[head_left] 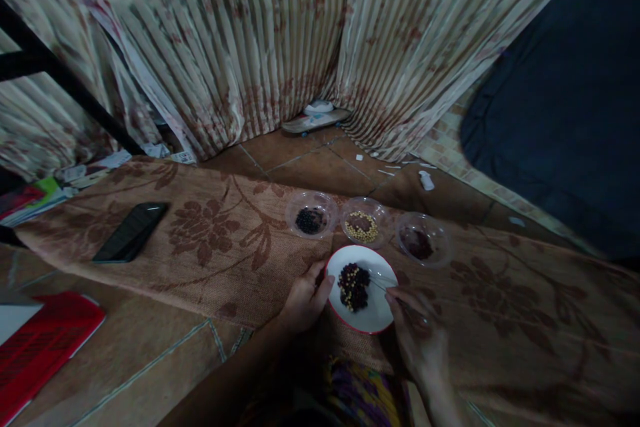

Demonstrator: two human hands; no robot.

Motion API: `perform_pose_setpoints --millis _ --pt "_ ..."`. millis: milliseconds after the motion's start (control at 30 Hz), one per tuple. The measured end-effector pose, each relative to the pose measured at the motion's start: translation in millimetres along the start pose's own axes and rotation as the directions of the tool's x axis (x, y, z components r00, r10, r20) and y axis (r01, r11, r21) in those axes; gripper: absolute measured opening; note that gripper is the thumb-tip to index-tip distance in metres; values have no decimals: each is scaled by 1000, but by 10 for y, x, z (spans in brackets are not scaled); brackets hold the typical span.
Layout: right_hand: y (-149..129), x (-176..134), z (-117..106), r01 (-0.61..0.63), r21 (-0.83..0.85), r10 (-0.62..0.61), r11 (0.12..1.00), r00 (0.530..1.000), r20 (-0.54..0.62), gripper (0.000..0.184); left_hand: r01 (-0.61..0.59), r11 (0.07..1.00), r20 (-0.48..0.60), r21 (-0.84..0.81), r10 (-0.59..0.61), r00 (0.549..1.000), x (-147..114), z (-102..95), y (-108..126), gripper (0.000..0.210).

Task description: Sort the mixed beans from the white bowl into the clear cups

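A white bowl with a red rim [383,310] holds a mixed heap of dark and pale yellow beans [354,287]. My left hand [307,297] is closed on its left edge, thumb over the rim. In my right hand [417,327], at the right edge, is a thin, shiny metal tool [381,281] reaching toward the heap; its kind is unclear. Behind the bowl stand three clear plastic cups: one with black beans [307,221], one with yellow beans [362,227], and one with dark red beans [419,245].
A brown flower-patterned cloth [250,273] covers the narrow table. A dark phone [131,233] lies at its left. Papers [75,177] lie at the far left end. Beyond are a skateboard [315,121], striped curtains [280,33] and white scraps [426,180] on the floor.
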State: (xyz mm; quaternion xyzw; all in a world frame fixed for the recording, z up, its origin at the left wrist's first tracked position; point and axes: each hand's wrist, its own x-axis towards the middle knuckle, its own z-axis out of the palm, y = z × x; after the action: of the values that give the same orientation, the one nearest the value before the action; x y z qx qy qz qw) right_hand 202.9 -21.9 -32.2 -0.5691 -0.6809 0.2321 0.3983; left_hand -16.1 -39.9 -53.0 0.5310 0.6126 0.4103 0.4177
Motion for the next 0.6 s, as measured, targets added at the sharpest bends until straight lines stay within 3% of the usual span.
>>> perform_pose_setpoints --millis 300,600 --pt "-43 16 -14 1 4 0 1000 1000 -31 22 -28 1000 1 11 28 1000 -9 -1 3 38" --pt "-172 137 -3 -110 127 123 986 987 -106 24 -6 1000 11 15 6 1000 -12 12 1 36"
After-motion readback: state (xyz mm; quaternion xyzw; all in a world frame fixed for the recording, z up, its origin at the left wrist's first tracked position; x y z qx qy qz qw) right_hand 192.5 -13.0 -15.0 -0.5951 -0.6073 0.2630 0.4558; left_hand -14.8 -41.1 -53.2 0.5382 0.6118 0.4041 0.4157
